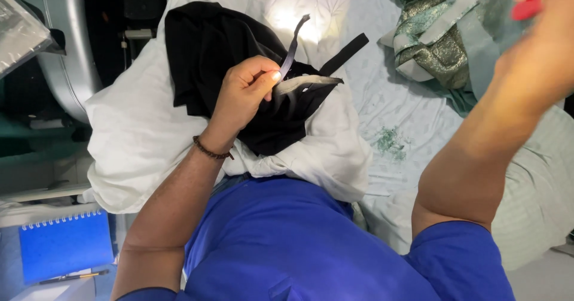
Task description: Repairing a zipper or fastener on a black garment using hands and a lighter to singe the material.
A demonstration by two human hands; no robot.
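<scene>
The left hand (242, 94) pinches one thin grey strap (293, 46) of a soft black garment (209, 43) on a puffy white pillow (137, 133). At two o'clock, the blurred right hand (541, 32) grips one small red object (527, 8). One glossy green fabric (430, 32) lies at one o'clock.

Pale, faintly patterned bedsheet (412, 106) spread across the upper right, wrinkled and dusted with green glitter specks (390, 140) near its middle. Crumpled green-and-gold brocade fabric (431, 37) heaped at the sheet's top edge. Plump white pillow (134, 133) lying over the sheet's left edge, brightly lit near its top by a hard overhead glare (293, 20). Curved grey metal surface (63, 43) standing beyond the pillow at the upper left, dark recess behind it. Blue spiral-bound notebook (64, 246) resting in the lower left corner on a pale ledge, thin pen (75, 276) just below its bottom edge. Light grey floor (544, 280) showing at the lower right corner.
</scene>
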